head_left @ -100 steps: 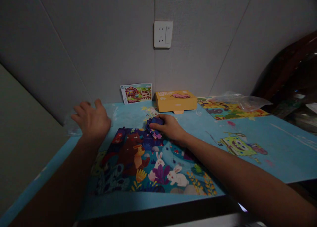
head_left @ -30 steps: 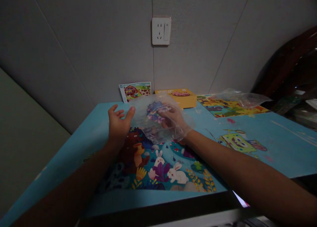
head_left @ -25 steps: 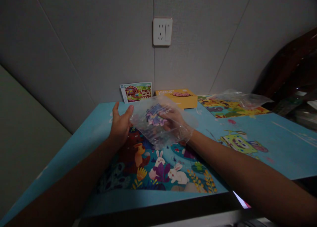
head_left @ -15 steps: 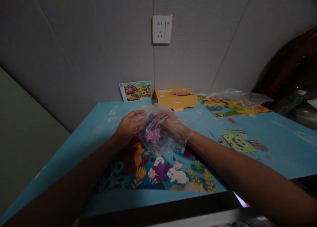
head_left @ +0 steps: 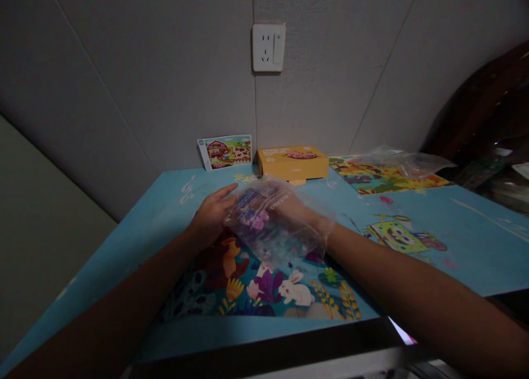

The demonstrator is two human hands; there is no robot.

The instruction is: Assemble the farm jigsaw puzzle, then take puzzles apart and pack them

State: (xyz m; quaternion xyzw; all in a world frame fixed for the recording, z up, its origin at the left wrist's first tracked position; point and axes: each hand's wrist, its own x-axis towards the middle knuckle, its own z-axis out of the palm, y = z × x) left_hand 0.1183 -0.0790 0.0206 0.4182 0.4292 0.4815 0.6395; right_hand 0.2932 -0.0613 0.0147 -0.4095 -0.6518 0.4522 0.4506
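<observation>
A clear plastic bag (head_left: pixel 285 236) printed with warning text hangs over a colourful picture sheet (head_left: pixel 248 291) with a bear, rabbits and flowers. My left hand (head_left: pixel 212 211) grips the bag's left side, thumb uppermost. Inside the bag is my right hand (head_left: pixel 289 208), the plastic reaching back to its wrist. Purple and pink pieces (head_left: pixel 257 219), which look like jigsaw pieces, show through the plastic between the hands. The right fingers are blurred by the plastic, so their grip does not show.
Behind the hands stand a yellow box (head_left: pixel 293 164) and a farm picture card (head_left: pixel 226 152) against the wall. At the back right, another clear bag (head_left: pixel 407 163) lies on a second picture sheet (head_left: pixel 372 183). The blue table (head_left: pixel 136 230) has a dark front edge.
My right hand has gone deeper into the bag, and the plastic now covers more of its wrist. The pieces are less plainly seen. My left hand stays nearly in place.
</observation>
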